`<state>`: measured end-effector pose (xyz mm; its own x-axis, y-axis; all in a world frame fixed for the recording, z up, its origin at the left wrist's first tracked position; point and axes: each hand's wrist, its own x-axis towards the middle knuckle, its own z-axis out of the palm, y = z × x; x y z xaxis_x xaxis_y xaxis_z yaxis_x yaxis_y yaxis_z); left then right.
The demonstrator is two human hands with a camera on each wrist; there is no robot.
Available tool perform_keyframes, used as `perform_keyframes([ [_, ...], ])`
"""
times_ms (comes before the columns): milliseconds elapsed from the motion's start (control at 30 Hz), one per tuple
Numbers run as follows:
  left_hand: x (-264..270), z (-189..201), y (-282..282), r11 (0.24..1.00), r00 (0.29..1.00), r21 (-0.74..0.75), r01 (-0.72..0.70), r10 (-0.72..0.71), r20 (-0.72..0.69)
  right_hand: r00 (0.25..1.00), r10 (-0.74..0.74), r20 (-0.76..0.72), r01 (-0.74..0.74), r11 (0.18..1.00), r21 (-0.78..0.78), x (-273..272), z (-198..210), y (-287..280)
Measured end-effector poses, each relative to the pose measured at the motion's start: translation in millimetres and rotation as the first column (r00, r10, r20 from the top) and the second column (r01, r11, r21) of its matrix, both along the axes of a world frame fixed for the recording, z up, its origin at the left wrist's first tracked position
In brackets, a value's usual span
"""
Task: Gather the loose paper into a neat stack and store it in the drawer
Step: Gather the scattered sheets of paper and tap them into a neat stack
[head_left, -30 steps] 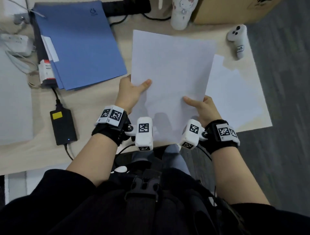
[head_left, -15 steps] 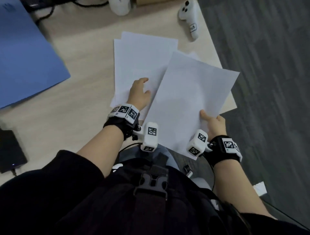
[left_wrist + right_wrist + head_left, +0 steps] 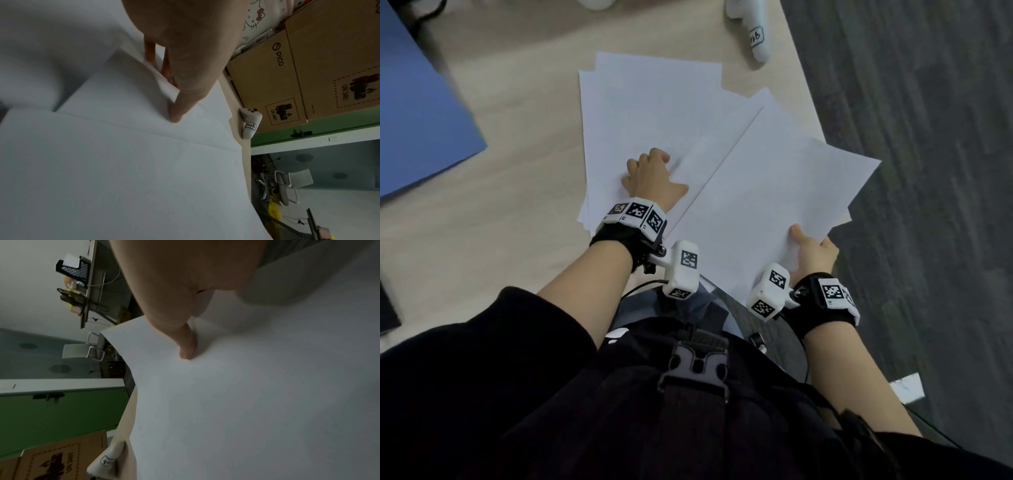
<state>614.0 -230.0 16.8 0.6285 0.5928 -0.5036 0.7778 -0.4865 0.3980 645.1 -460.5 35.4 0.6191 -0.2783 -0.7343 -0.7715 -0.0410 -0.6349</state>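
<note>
While the right hand (image 3: pixel 812 253) pinches the tilted sheet (image 3: pixel 774 205) by its near corner, the loose pile (image 3: pixel 650 113) lies just left of it, under the left hand's (image 3: pixel 650 178) curled fingers.

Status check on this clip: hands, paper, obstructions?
Right hand pinches the lifted sheet at its near corner. Left hand on the loose sheets on the desk, lifting an edge. Not stacked. White controller beside papers; no drawer in view.

Matt white paper sheets (image 3: pixel 654 113), pale wood-grain desk (image 3: pixel 517 137) (smooth); brown cardboard box (image 3: pixel 308 81), matt
</note>
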Motion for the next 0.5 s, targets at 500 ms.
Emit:
perform_keyframes([
  [500, -47, 4, 42, 0.9, 0.854, -0.12, -0.42, 0.436, 0.285, 0.988, 0.152, 0.031, -0.155, 0.98, 0.122, 19, 29, 22],
])
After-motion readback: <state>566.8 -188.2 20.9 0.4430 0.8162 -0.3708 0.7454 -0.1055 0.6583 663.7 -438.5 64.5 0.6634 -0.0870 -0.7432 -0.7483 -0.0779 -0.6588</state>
